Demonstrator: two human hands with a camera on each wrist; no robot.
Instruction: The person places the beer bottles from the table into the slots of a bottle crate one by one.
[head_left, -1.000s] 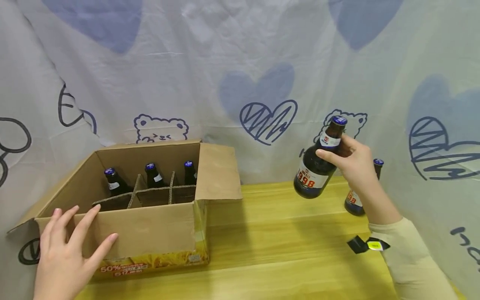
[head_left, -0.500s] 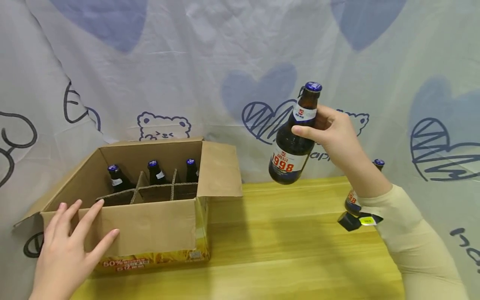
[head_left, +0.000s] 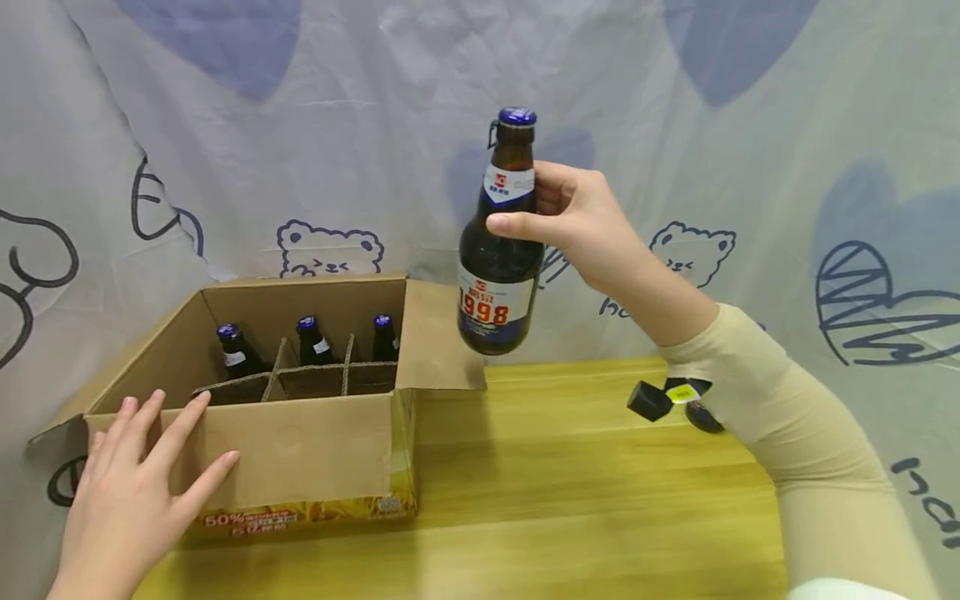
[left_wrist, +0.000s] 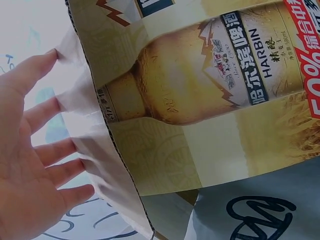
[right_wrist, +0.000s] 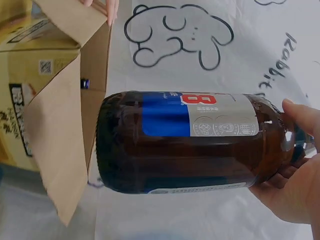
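Note:
My right hand grips a brown beer bottle round its neck and shoulder, thumb across the front. The bottle is nearly upright in the air, just right of the cardboard box in the head view. A blue cap tops it, and its white label reads 1998. In the right wrist view the same bottle lies across the picture, its base toward the box. With fingers spread and nearly straight, my left hand rests on the box's front flap. The left wrist view shows those fingertips touching the flap.
Inside the box, cardboard dividers form compartments, and three blue-capped bottles stand along the back row. The right side flap sticks outward. Another bottle on the yellow table is mostly hidden by my right sleeve. A printed curtain hangs behind.
My right hand has carried the bottle left and upward, from the right side toward the box, and the bottle has become more upright. My left hand stays on the flap.

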